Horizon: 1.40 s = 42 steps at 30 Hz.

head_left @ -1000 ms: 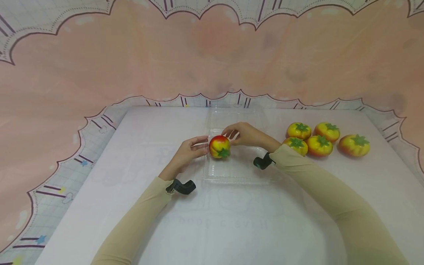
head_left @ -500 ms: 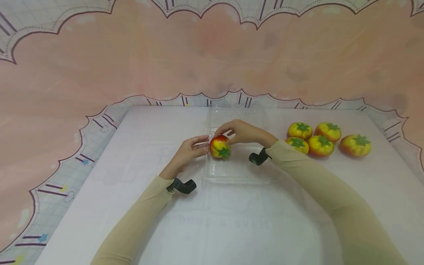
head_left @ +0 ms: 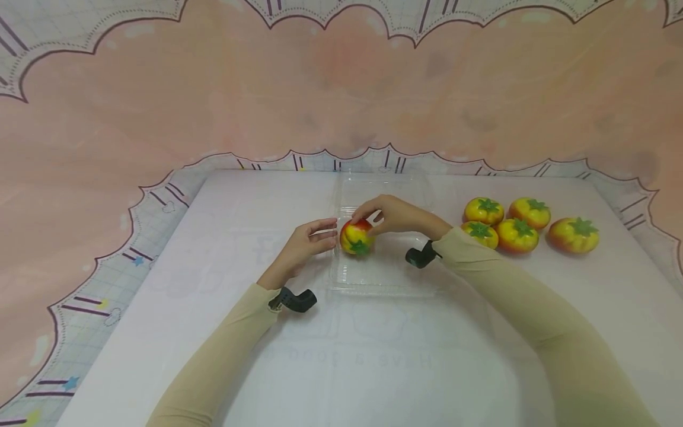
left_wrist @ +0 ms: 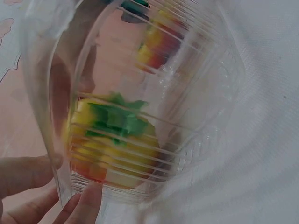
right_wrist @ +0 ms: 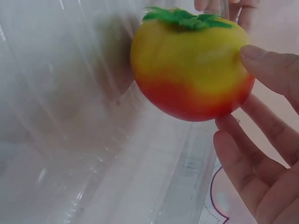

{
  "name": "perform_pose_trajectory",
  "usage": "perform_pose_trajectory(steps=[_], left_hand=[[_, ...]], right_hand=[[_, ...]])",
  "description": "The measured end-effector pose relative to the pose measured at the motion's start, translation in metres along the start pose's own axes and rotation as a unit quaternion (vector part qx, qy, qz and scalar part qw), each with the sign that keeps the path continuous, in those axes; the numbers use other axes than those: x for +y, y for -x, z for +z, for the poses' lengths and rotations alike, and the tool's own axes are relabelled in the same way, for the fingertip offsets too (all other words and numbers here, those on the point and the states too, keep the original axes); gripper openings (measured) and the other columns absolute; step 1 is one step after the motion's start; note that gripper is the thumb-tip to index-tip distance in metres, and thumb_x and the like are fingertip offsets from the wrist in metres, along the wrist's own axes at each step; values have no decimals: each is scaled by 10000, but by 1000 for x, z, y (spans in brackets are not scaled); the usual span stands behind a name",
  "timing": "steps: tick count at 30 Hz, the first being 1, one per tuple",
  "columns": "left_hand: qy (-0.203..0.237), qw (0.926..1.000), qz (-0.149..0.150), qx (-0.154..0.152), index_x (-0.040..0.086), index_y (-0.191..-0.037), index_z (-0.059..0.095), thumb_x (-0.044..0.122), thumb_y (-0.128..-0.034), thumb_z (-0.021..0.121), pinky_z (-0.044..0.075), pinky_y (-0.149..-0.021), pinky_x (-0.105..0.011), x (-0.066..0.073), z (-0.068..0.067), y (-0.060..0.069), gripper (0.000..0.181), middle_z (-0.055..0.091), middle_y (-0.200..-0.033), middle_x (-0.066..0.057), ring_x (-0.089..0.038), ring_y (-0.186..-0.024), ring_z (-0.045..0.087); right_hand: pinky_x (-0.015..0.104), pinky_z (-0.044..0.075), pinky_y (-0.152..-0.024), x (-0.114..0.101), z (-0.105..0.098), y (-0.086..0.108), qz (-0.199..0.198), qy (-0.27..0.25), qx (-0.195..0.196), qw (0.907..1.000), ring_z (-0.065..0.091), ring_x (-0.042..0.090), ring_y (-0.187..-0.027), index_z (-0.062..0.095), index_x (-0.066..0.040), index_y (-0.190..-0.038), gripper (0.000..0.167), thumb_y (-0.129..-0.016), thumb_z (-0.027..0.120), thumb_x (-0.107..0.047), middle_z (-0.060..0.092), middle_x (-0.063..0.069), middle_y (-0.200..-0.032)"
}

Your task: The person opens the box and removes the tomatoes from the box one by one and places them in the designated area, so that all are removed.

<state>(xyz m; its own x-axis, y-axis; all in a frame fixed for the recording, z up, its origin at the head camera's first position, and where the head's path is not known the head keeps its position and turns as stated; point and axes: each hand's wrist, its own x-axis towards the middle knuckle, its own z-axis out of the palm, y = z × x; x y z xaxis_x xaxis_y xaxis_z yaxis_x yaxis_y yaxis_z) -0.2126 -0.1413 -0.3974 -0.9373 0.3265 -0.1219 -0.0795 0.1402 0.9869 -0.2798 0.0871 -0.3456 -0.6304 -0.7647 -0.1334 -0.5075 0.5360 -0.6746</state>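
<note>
A red-and-yellow toy tomato (head_left: pixel 356 238) with a green leafy top sits tilted at the left side of a clear plastic container (head_left: pixel 392 283). My right hand (head_left: pixel 393 212) holds it between thumb and fingertips, reaching from behind and the right. The right wrist view shows the thumb on the yellow side of the tomato (right_wrist: pixel 191 70) and a fingertip under its red base. My left hand (head_left: pixel 304 244) is at the container's left edge. In the left wrist view, the fingers (left_wrist: pixel 88 203) press the ribbed wall outside, with the plastic rim between them and the thumb.
To the right of the container several more toy tomatoes (head_left: pixel 516 236) lie on the white table (head_left: pixel 373 379), one (head_left: pixel 573 235) a little apart. The container's raised lid (head_left: pixel 381 187) stretches towards the back edge. Behind the table hangs a peach-coloured patterned cloth (head_left: pixel 320 89).
My right hand has moved left onto the tomato, its fingers now over the top. The tomato has turned slightly and shifted a little right. The left hand stays in place.
</note>
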Motion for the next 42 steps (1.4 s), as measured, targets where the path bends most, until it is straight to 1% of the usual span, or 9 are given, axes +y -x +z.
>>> perform_pose_trajectory(steps=[8,14,21,27,35,42], left_hand=[[-101,9999,-64,39,-7,-1407,381,50,-904,578,427,-1040,-408,0,0,0,543,410,-1442,-205,-332,-1321,440],[-74,10000,-33,24,-16,-1406,378,29,-906,566,424,-1042,-417,-1,-1,-1,536,406,-1446,-211,-338,-1324,434],[-75,9999,-53,49,-22,-1405,376,25,-906,566,429,-1039,-414,0,0,-1,536,405,-1445,-214,-338,-1323,434],[-117,9999,-56,41,-25,-1409,368,21,-910,557,441,-1032,-401,0,0,-1,536,400,-1447,-217,-340,-1322,434],[-128,9999,-25,17,-30,-1409,365,14,-911,549,427,-1043,-415,0,0,-2,533,393,-1452,-217,-344,-1327,426],[-92,9999,-77,58,-25,-1405,375,13,-903,569,437,-1030,-398,1,1,-1,539,399,-1449,-208,-332,-1329,429]], right_hand=[[387,533,-935,1,1,7,382,55,126,9992,593,277,-1133,637,-103,-1203,402,-813,695,-24,603,104,-1286],[379,539,-923,3,4,8,443,117,292,9985,600,252,-1102,629,-114,-1206,415,-805,724,-74,613,76,-1268],[374,533,-935,4,6,10,638,169,416,9970,584,240,-1089,618,-119,-1186,414,-792,739,-87,615,73,-1236],[372,539,-920,6,7,11,650,245,473,9965,589,240,-1076,611,-119,-1162,408,-780,753,-104,623,70,-1217],[354,549,-905,8,8,10,703,162,507,9961,607,236,-1053,608,-94,-1153,402,-781,758,-125,624,95,-1200],[337,559,-878,7,8,13,748,212,538,9955,613,237,-1015,608,-82,-1140,390,-783,757,-134,633,104,-1168]])
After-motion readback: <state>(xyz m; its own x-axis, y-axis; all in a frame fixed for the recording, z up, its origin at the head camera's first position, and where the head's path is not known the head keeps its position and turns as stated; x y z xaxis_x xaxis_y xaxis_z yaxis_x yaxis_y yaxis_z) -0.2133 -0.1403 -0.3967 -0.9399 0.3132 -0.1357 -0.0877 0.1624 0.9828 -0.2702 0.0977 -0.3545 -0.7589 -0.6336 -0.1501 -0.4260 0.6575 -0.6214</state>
